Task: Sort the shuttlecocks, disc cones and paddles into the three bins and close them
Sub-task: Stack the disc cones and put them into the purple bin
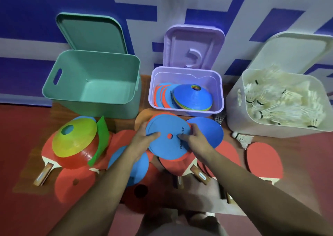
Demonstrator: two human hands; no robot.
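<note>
My left hand (142, 139) and my right hand (195, 138) together grip a small stack of flat discs, a blue disc (166, 129) on top, just in front of the purple bin (187, 109). That bin holds blue and orange discs and a stack of disc cones (193, 96). The green bin (93, 84) stands empty at the left. The white bin (277, 127) at the right is full of shuttlecocks (281, 100). A yellow-topped cone stack (75, 142) sits on a red paddle at the left. Another red paddle (264, 161) lies at the right.
All three lids stand open against the blue and white wall. Two loose shuttlecocks (241, 137) lie between the purple and white bins. More flat discs (207, 129) and several paddles cover the floor under my arms.
</note>
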